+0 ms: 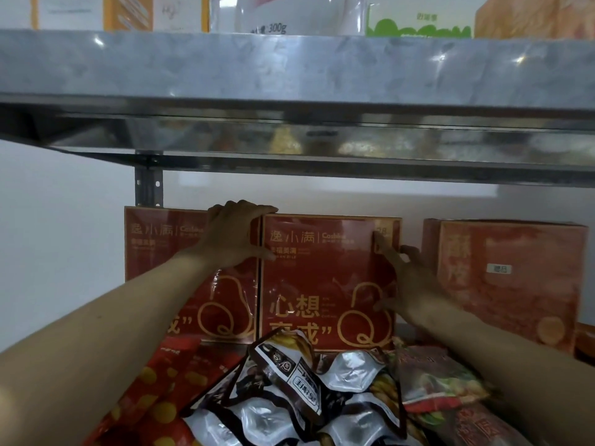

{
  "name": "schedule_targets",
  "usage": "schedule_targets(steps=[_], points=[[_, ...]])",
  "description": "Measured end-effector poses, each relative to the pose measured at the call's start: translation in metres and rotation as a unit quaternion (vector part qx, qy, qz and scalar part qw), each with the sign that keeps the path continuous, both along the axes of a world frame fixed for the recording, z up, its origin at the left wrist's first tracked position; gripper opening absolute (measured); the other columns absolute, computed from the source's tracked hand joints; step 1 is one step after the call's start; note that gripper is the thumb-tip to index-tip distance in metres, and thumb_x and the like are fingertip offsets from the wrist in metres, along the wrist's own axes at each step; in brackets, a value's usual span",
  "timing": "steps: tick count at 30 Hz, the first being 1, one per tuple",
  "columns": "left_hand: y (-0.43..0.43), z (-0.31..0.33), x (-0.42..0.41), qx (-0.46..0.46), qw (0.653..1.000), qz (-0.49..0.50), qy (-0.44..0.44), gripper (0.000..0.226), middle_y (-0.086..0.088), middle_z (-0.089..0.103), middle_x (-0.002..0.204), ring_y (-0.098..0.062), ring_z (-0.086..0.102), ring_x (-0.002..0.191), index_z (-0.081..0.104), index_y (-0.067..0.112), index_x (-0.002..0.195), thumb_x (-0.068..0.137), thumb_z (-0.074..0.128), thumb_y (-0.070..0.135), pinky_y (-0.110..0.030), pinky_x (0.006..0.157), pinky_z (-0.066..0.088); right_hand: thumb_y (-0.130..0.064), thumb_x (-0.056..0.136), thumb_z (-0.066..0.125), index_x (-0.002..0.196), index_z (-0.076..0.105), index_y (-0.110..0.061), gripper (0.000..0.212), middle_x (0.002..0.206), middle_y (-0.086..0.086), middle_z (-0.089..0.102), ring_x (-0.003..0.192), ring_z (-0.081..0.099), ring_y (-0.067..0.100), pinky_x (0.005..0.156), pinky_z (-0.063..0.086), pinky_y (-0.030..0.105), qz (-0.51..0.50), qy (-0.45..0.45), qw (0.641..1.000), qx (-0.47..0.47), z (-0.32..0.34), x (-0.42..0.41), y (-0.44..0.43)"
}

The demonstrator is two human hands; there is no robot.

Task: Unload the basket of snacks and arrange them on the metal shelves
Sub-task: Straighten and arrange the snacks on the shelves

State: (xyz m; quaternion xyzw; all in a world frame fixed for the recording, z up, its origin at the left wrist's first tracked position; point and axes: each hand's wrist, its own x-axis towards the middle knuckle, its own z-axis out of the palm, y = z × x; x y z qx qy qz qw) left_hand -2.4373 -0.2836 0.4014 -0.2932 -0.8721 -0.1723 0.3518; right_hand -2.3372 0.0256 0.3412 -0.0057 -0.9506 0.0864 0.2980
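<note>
Placing step, as I read it from here. Middle red box (325, 278) stands upright at the back of the bay under the metal shelf (289, 69), touching its twin, the left red box (161, 252); the orange box (515, 275) stands apart to the right.

Left hand (236, 235): fingers hooked over the top-left corner, thumb flat on the front face.

Right hand (404, 278): fingers curled round the right edge, thumb on the front. Both grip the box.

Snack packets (289, 397) heaped in the foreground, mostly silver and black pouches; I can't make out the basket itself.

Next move, my guess: square the box flush with its twin, let go, then reach down for a pouch. Many left to unload
</note>
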Motion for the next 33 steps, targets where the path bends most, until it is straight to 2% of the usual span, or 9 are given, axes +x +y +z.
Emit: schedule_targets(steps=[3, 8, 14, 18, 21, 27, 30, 33], points=[[-0.002, 0.003, -0.003, 0.002, 1.000, 0.000, 0.000, 0.085, 0.003, 0.052, 0.130, -0.021, 0.041, 0.125, 0.046, 0.038, 0.139, 0.063, 0.082, 0.055, -0.040, 0.105, 0.020, -0.026, 0.068, 0.089, 0.140, -0.020, -0.053, 0.133, 0.154, 0.013, 0.016, 0.122, 0.054, 0.036, 0.096, 0.052, 0.042, -0.005, 0.003, 1.000, -0.006, -0.002, -0.005, -0.005], [0.002, 0.005, -0.008, -0.014, 0.999, 0.027, 0.026, 0.084, 0.001, 0.052, 0.122, -0.021, 0.042, 0.119, 0.049, 0.037, 0.138, 0.063, 0.082, 0.055, -0.039, 0.100, 0.024, -0.029, 0.068, 0.090, 0.150, -0.014, -0.048, 0.134, 0.153, 0.011, 0.018, 0.117, 0.058, 0.033, 0.093, 0.054, 0.042, -0.016, 0.005, 1.000, -0.001, -0.002, -0.006, -0.005], [0.004, 0.004, -0.019, 0.011, 1.000, 0.002, 0.022, 0.084, 0.000, 0.051, 0.114, -0.022, 0.042, 0.113, 0.053, 0.033, 0.135, 0.060, 0.086, 0.050, -0.037, 0.096, 0.024, -0.031, 0.070, 0.088, 0.145, -0.020, -0.050, 0.133, 0.154, 0.011, 0.016, 0.106, 0.063, 0.028, 0.090, 0.055, 0.040, -0.031, -0.005, 0.999, 0.006, -0.002, -0.008, -0.007], [0.004, 0.000, -0.024, 0.016, 1.000, -0.003, 0.026, 0.085, -0.001, 0.051, 0.118, -0.023, 0.041, 0.115, 0.052, 0.032, 0.137, 0.060, 0.086, 0.049, -0.035, 0.097, 0.022, -0.032, 0.070, 0.088, 0.149, -0.017, -0.049, 0.132, 0.154, 0.009, 0.015, 0.099, 0.065, 0.024, 0.091, 0.055, 0.042, -0.031, -0.014, 0.999, 0.000, -0.002, -0.009, -0.005], [0.002, -0.002, -0.023, 0.009, 0.999, -0.001, 0.035, 0.086, -0.003, 0.050, 0.128, -0.025, 0.039, 0.121, 0.048, 0.031, 0.140, 0.064, 0.083, 0.049, -0.037, 0.103, 0.021, -0.033, 0.070, 0.088, 0.152, -0.012, -0.047, 0.129, 0.155, 0.009, 0.014, 0.104, 0.064, 0.026, 0.092, 0.055, 0.043, -0.027, -0.017, 0.999, 0.003, -0.002, -0.006, -0.005], [-0.002, -0.006, -0.016, -0.013, 0.999, 0.013, 0.052, 0.091, -0.005, 0.042, 0.148, -0.026, 0.029, 0.139, 0.041, 0.032, 0.145, 0.066, 0.080, 0.055, -0.043, 0.113, 0.014, -0.042, 0.070, 0.086, 0.153, -0.010, -0.045, 0.128, 0.162, 0.005, 0.003, 0.137, 0.041, 0.034, 0.095, 0.053, 0.045, -0.031, -0.014, 0.999, 0.019, 0.005, 0.005, -0.008], [0.000, -0.002, -0.008, 0.014, 0.999, -0.003, 0.051, 0.096, -0.002, 0.029, 0.157, -0.026, 0.017, 0.146, 0.037, 0.033, 0.148, 0.065, 0.079, 0.059, -0.045, 0.117, 0.006, -0.063, 0.069, 0.078, 0.151, -0.014, -0.048, 0.124, 0.165, -0.002, -0.004, 0.144, 0.031, 0.031, 0.100, 0.047, 0.047, -0.026, -0.001, 1.000, 0.009, 0.013, 0.016, -0.002], [0.015, 0.004, 0.016, 0.023, 0.998, -0.053, 0.035, 0.105, 0.003, 0.020, 0.161, -0.021, 0.012, 0.148, 0.025, 0.037, 0.151, 0.063, 0.077, 0.062, -0.045, 0.118, 0.004, -0.088, 0.054, 0.062, 0.146, -0.021, -0.055, 0.128, 0.166, -0.006, -0.008, 0.152, 0.010, 0.027, 0.113, 0.034, 0.053, -0.012, 0.020, 1.000, -0.001, 0.023, 0.039, 0.008]])
